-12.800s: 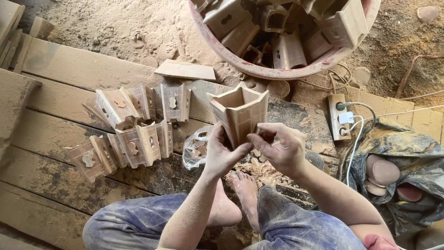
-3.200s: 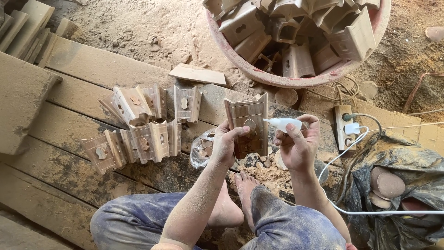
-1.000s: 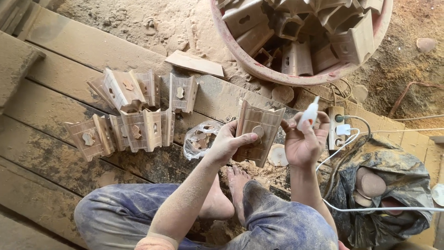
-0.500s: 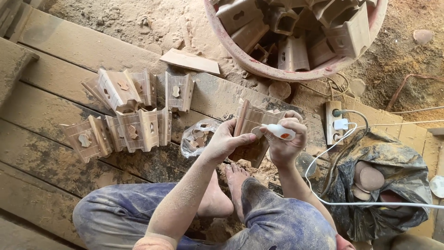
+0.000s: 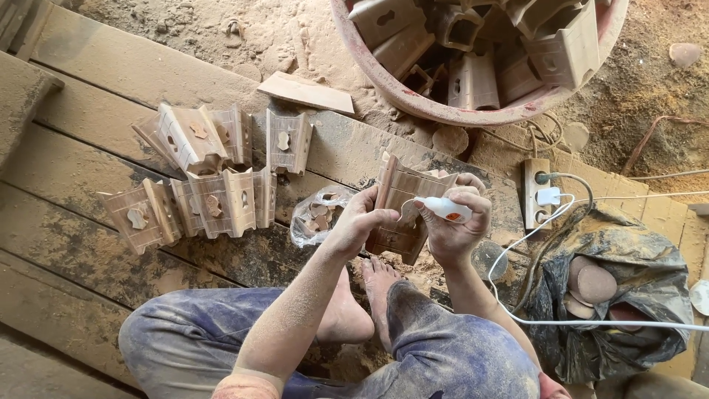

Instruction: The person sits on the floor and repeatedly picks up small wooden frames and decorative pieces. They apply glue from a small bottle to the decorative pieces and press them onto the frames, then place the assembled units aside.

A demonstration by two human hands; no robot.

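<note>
Wood piece (image 5: pixel 397 210) held upright over feet, just above board edge. L hand (image 5: pixel 358 225) fingers curled round its left side, thumb on front. R hand (image 5: pixel 454 225) fingers wrapped tight on white tool (image 5: pixel 445 210). 1 s ago tool was lifted off; now tip back against piece front, so work on this piece goes on. Done pieces (image 5: pixel 210 174) lie to left, well apart; tub (image 5: pixel 473 111) beyond.

Dusty, weathered wooden floor planks (image 5: pixel 88 170) are running diagonally beneath daylight, sandy sawdust-strewn ground (image 5: pixel 642 81) is spreading beyond them, and a large round reddish tub (image 5: pixel 443 111) is sitting at the top edge, holding carved wooden blocks (image 5: pixel 473 77).
</note>
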